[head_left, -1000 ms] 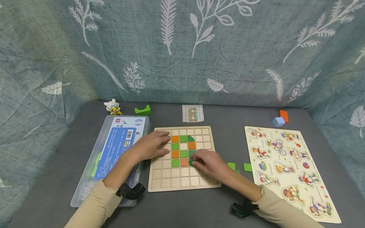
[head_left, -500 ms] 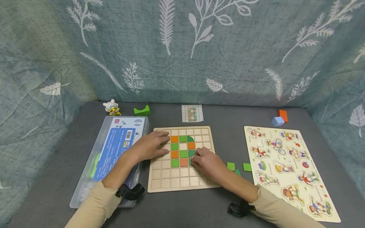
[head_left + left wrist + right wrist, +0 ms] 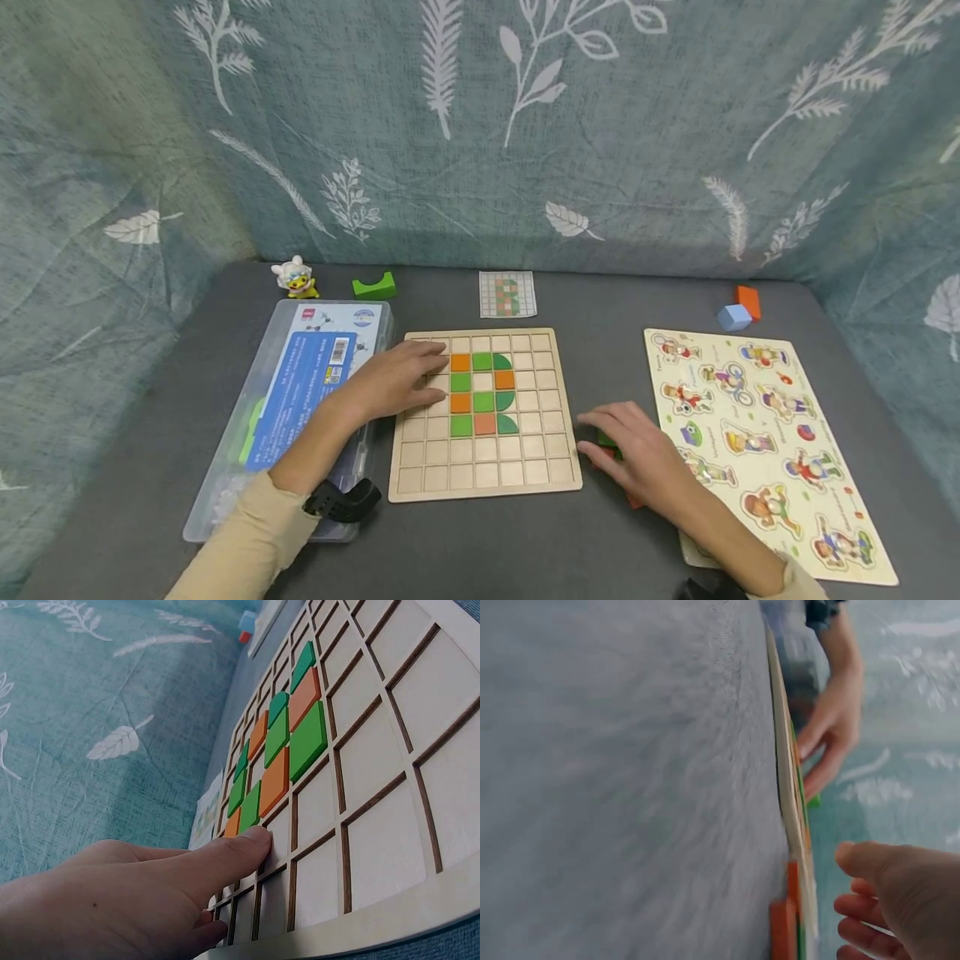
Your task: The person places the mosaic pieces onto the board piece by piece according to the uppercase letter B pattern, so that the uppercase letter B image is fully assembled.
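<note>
A wooden grid board (image 3: 427, 481) lies in the middle of the table, with green, orange and salmon squares and several dark green rounded tiles set in its cells. The lowest of these, a quarter-round tile (image 3: 507, 424), sits beside the salmon square (image 3: 485, 423). My left hand (image 3: 390, 383) rests on the board's left side; in the left wrist view its thumb (image 3: 251, 840) lies close to the coloured squares. Right of the board, my right hand (image 3: 637, 454) hovers with relaxed fingers over loose tiles, mostly hiding them. A red-orange tile (image 3: 782, 930) shows below it in the right wrist view.
A pattern card (image 3: 507, 295) lies behind the board. To the left is a clear plastic case (image 3: 307, 400), with a figurine (image 3: 296, 277) and a green arch block (image 3: 375, 287) behind. A picture puzzle (image 3: 750, 442) lies right, near blue (image 3: 733, 317) and orange (image 3: 748, 302) blocks.
My right hand has let go of the quarter-round tile, now uncovered in its cell, and moved right, off the board to the loose tiles. My left hand stays in place.
</note>
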The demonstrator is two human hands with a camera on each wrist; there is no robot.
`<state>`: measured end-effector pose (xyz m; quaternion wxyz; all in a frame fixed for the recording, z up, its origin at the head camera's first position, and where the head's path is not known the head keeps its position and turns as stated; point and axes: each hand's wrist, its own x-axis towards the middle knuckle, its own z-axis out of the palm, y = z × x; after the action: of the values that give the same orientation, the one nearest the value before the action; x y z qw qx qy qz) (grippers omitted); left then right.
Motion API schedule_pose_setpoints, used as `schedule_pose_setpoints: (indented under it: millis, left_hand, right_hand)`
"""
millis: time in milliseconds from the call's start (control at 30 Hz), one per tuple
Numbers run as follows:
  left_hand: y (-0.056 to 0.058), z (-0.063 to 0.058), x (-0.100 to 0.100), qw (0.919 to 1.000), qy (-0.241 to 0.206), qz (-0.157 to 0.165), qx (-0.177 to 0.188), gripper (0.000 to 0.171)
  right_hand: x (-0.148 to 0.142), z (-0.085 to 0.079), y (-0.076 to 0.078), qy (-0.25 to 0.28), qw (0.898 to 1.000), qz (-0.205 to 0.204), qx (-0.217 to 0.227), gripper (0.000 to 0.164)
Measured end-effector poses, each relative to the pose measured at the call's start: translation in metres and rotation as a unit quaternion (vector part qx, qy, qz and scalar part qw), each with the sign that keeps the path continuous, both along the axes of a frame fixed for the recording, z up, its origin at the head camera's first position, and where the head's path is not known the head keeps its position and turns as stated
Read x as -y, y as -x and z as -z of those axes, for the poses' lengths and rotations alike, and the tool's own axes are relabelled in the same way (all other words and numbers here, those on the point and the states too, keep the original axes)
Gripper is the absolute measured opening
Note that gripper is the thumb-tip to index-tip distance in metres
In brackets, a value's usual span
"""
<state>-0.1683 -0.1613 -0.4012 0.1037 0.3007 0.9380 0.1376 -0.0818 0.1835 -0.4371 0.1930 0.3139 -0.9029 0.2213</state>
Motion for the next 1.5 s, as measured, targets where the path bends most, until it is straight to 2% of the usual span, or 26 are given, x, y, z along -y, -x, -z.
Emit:
schedule_pose_setpoints:
  millis: [100, 200, 400, 500, 667, 900, 1200, 1333, 1500]
  left_hand:
    - [0.001, -0.002, 0.001, 1.0000, -0.001, -0.006, 0.006, 0.055]
    - [0.001, -0.002, 0.001, 1.0000, -0.003, -0.002, 0.003, 0.054]
    - [0.002, -0.002, 0.000, 0.9999, -0.003, -0.008, 0.010, 0.055]
    - [0.002, -0.003, 0.000, 0.9999, -0.002, -0.011, 0.013, 0.055]
    - [0.001, -0.004, 0.000, 0.9999, -0.001, -0.011, 0.011, 0.055]
    - [0.000, -0.001, 0.000, 0.9999, -0.006, -0.010, 0.007, 0.054]
    - [0.000, 0.000, 0.001, 0.9999, -0.012, -0.004, -0.003, 0.052]
    - [0.000, -0.001, 0.000, 0.9999, -0.010, -0.006, 0.000, 0.053]
    - [-0.001, -0.001, 0.000, 0.9999, -0.011, -0.007, 0.002, 0.053]
  right_hand:
    - [-0.013, 0.002, -0.002, -0.003, 1.000, 0.020, 0.017, 0.036]
    - [-0.021, 0.005, -0.001, -0.004, 1.000, 0.018, 0.009, 0.034]
    - [-0.028, 0.011, -0.004, -0.003, 0.998, -0.054, -0.014, 0.018]
    - [-0.028, 0.012, -0.006, -0.005, 0.997, -0.073, -0.024, 0.013]
    - [-0.026, 0.010, -0.010, -0.015, 0.998, -0.067, -0.013, 0.017]
    - [-0.025, 0.004, -0.013, -0.059, 0.997, -0.038, 0.019, 0.019]
    - [-0.024, -0.001, -0.014, -0.096, 0.995, -0.034, 0.006, 0.018]
    - [-0.023, 0.001, -0.012, -0.072, 0.996, -0.047, -0.018, 0.022]
    - [-0.008, 0.002, -0.009, -0.014, 0.994, -0.106, -0.035, 0.009]
